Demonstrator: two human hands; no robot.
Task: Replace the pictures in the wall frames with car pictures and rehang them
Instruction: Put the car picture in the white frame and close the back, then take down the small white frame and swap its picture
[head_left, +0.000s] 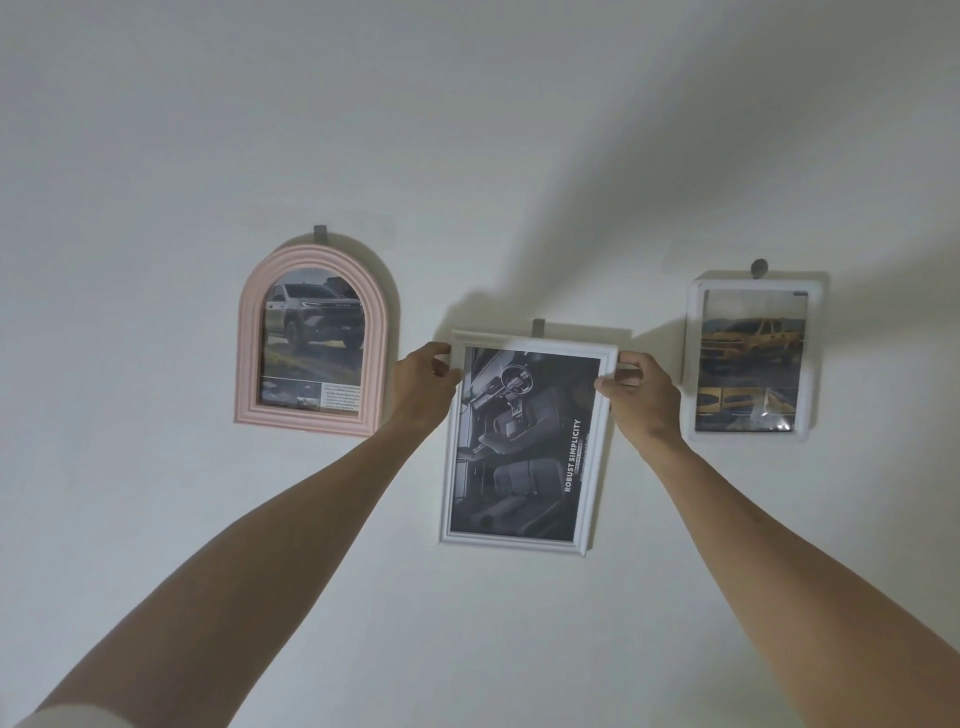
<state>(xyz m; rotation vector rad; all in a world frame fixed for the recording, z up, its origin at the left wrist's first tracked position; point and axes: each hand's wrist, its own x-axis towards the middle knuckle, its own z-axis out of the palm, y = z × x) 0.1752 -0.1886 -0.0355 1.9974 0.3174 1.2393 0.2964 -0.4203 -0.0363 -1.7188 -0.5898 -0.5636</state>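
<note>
A white rectangular frame (524, 543) with a black-and-white car interior picture is against the white wall, just below a grey hook (538, 327). My left hand (423, 382) grips its top left corner and my right hand (641, 389) grips its top right corner. Left of it hangs a pink arched frame (311, 421) showing a grey pickup truck. On the right hangs a white rounded frame (693, 364) showing a yellow pickup truck.
The pink frame hangs from a grey hook (320, 235) and the right frame from a round grey hook (758, 267). Bare white wall (467, 130) surrounds the three frames. My arms cast shadows across the wall.
</note>
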